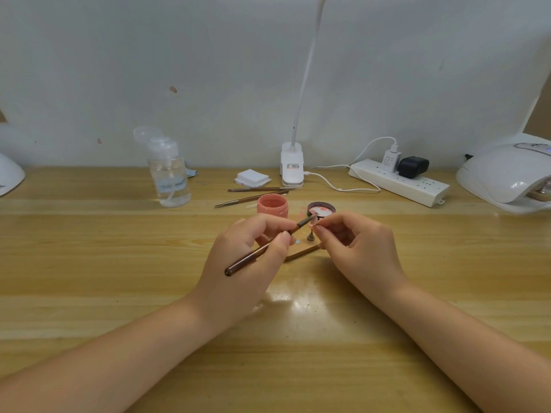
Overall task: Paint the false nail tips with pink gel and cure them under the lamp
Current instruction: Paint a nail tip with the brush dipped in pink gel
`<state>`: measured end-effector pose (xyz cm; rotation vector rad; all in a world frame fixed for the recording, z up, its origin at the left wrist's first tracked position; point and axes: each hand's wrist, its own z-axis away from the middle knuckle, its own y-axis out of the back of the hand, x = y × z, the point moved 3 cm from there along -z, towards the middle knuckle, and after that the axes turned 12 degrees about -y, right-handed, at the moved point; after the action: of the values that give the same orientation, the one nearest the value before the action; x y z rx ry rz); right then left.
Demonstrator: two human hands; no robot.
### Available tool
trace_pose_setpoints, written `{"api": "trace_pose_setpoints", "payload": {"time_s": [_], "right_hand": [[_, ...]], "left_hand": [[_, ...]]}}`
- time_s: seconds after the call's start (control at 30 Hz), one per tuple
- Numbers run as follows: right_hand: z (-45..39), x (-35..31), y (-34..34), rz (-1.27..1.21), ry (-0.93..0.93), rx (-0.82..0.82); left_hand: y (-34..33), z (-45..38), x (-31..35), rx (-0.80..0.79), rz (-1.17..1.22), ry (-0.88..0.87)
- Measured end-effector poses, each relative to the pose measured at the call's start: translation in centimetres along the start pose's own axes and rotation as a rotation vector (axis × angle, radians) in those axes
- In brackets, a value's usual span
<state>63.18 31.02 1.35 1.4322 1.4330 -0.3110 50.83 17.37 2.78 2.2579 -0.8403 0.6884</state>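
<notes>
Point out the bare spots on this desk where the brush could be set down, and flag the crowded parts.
Free: the wooden table left of the left hand, in front of the clear bottle; also the stretch right of the right hand, before the power strip and curing lamp. Crowded: around the pink gel jar and its lid.

The wooden table (pixel 119 263) carries a pink gel jar (pixel 272 205), power strip (pixel 399 182) and curing lamp (pixel 507 174).

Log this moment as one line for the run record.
step: painting tip | left hand: holds brush | right hand: pinches nail tip at bristles | pink gel jar: open | curing lamp: unused, far right
</notes>
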Motion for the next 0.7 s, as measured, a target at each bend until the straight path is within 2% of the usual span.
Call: {"api": "trace_pose_setpoints", "payload": {"time_s": [0.17, 0.27, 0.4, 0.57, 0.7], "right_hand": [[0.02, -0.01, -0.02, -0.014, -0.018, -0.014], [0.01, -0.01, -0.01, -0.016, -0.022, -0.007], [0.02, 0.16, 0.0, -0.026, -0.031, 0.003], [-0.01, 0.14, -0.01, -0.026, -0.021, 0.008], [-0.07, 0.15, 0.0, 0.015, -0.004, 0.019]], "left_hand": [[0.45, 0.13, -0.26, 0.067, 0.152, 0.03], [0.21, 0.12, -0.31, 0.086, 0.159, 0.037], [0.05, 0.2, -0.44, 0.038, 0.126, 0.046], [0.21, 0.27, -0.44, 0.092, 0.164, 0.039], [0.01, 0.21, -0.38, 0.04, 0.115, 0.043]]}}
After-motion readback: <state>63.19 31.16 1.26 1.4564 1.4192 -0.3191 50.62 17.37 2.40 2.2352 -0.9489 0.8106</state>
